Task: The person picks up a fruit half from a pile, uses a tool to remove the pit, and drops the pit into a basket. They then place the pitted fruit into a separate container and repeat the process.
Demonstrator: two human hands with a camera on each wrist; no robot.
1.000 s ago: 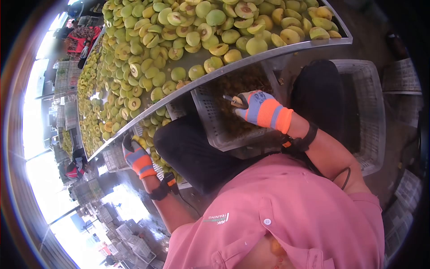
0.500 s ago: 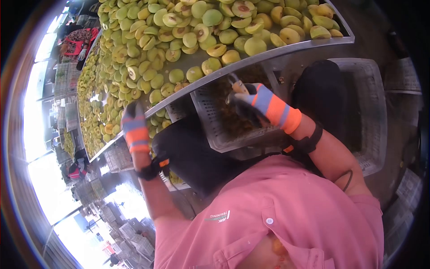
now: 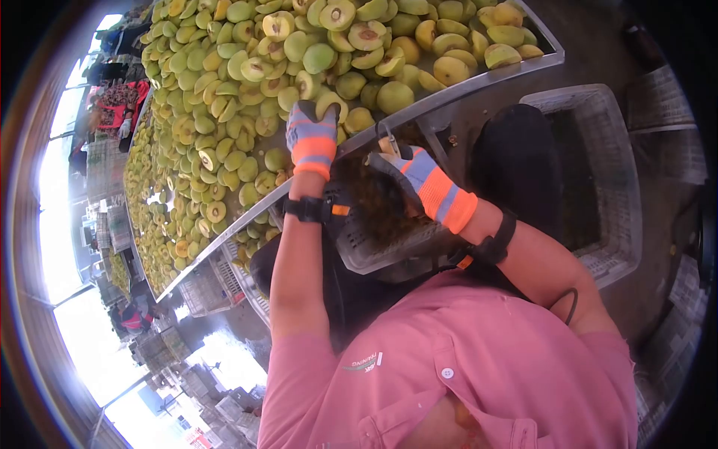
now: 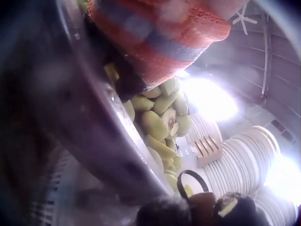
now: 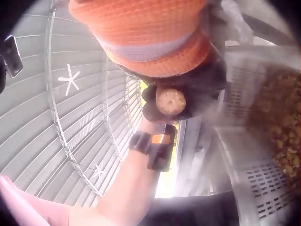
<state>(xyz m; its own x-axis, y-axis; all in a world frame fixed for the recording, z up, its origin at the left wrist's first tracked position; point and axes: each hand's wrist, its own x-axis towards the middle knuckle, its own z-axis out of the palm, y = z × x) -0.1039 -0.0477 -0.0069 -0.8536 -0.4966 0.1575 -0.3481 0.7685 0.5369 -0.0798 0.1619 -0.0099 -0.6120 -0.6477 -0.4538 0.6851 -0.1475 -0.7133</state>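
Note:
My gloved left hand reaches over the tray's metal rim, its thumb and fingers round a green-yellow stone-fruit half. More halves are heaped on the tray, some showing their pit side. My gloved right hand grips a pitting tool by its wooden handle, just below the rim. In the left wrist view, the tool's metal loop stands up from the handle. The right wrist view shows the round handle end poking out of the fist. My left fingertips are hidden in the left wrist view.
Between my knees, under the rim, stands a plastic crate with brown pits. Another crate is beside my right knee. Fruit halves also lie below the tray at left. A person in red is at far left.
My left hand rose from below the tray at left, crossed the rim and moved right to the fruit half. The right hand stayed near the crate, turning the tool's loop upward.

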